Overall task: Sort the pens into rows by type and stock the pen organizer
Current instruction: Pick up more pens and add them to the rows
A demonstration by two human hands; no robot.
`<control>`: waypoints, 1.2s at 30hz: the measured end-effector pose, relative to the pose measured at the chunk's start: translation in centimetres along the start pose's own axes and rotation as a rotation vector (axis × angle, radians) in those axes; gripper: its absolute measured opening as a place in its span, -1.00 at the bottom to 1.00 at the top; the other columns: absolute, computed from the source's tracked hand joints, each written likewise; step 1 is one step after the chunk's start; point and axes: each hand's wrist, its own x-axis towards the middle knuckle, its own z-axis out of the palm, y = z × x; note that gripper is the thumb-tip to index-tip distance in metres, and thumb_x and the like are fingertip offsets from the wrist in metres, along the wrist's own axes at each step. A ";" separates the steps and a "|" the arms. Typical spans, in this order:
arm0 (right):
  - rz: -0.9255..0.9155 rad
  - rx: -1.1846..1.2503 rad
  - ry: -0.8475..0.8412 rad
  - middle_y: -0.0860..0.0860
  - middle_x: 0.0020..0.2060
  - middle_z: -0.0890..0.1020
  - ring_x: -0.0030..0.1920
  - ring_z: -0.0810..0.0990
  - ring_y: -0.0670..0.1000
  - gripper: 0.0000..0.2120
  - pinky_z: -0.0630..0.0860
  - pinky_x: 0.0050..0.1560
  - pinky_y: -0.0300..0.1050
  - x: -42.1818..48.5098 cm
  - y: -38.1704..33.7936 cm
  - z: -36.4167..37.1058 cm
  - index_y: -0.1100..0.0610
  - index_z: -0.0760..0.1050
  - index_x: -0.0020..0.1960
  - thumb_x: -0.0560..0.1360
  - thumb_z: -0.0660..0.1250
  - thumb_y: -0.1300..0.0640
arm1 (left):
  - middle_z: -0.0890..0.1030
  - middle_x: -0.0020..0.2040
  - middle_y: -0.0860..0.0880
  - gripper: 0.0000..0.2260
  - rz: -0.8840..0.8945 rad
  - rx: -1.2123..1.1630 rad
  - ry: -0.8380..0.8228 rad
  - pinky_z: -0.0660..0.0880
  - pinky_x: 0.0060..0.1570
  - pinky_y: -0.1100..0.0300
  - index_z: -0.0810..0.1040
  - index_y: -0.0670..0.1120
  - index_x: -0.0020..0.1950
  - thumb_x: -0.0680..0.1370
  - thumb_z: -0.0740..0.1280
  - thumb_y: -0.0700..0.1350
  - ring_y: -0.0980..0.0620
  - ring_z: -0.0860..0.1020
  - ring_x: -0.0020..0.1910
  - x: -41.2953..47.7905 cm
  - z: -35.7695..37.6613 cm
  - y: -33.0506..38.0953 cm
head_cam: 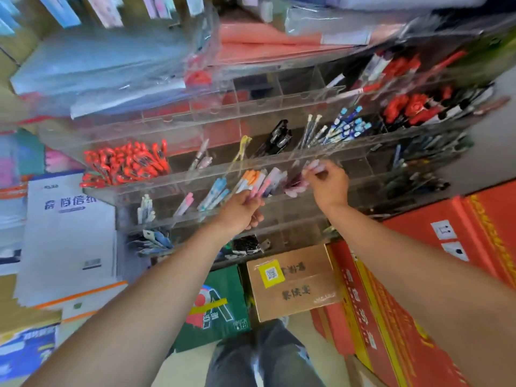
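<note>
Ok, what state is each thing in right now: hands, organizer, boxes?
Left hand, gripping a bunch of pink and white pens.
Right hand, pinching a pale pen at the organizer, blurred.
Acrylic pen organizer, partly stocked, several compartments empty.
Red pens, filling their compartment.
Brown cardboard box, closed.
</note>
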 end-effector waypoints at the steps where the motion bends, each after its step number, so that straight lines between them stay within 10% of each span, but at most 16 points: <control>1: -0.016 -0.058 -0.009 0.10 -0.27 0.63 -0.19 0.61 0.04 -0.85 0.56 -0.08 0.06 0.2 0.7 0.2 0.23 0.54 -0.23 0.40 0.48 0.19 | 0.54 -0.32 -0.08 -0.81 -0.004 0.008 0.007 0.35 -0.39 0.22 0.42 -0.07 -0.12 0.67 0.11 -0.14 0.03 0.44 -0.41 0.1 0.0 0.0; 8: -0.002 -0.078 -0.054 0.03 -0.02 0.57 -0.06 0.54 -0.02 -0.66 0.47 -0.03 -0.16 0.5 0.3 -0.4 0.17 0.48 0.19 0.45 0.44 0.17 | 0.53 -0.32 -0.07 -0.84 -0.024 -0.002 -0.001 0.33 -0.39 0.23 0.43 -0.11 -0.05 0.67 0.11 -0.15 0.03 0.44 -0.41 0.0 -0.2 0.6; 21: -0.199 -0.137 -0.058 0.06 -0.23 0.67 -0.21 0.64 0.04 -0.90 0.59 -0.10 -0.01 0.2 -0.4 -1.1 0.18 0.65 -0.09 0.42 0.47 0.18 | 0.54 -0.29 -0.06 -0.84 -0.018 0.041 -0.057 0.36 -0.33 0.23 0.44 -0.14 0.03 0.67 0.12 -0.12 0.03 0.45 -0.38 -0.7 -0.3 1.9; 28: -0.164 -0.208 -0.233 0.07 -0.07 0.70 -0.04 0.65 0.06 -0.82 0.57 0.09 0.02 0.5 0.4 0.3 0.14 0.68 0.01 0.41 0.48 0.24 | 0.57 -0.30 -0.03 -0.83 -0.014 0.053 -0.054 0.40 -0.29 0.20 0.47 -0.08 -0.01 0.66 0.12 -0.09 0.04 0.49 -0.37 -0.3 -0.8 2.0; 36: -0.133 -0.168 -0.151 0.02 -0.03 0.48 -0.15 0.51 -0.03 -0.73 0.44 -0.13 -0.20 0.2 -1.0 -0.3 0.13 0.52 0.07 0.46 0.43 0.02 | 0.51 -0.31 -0.04 -0.81 -0.015 0.077 -0.095 0.42 -0.31 0.23 0.49 -0.12 0.08 0.66 0.13 -0.07 0.05 0.44 -0.38 -0.1 -1.0 2.0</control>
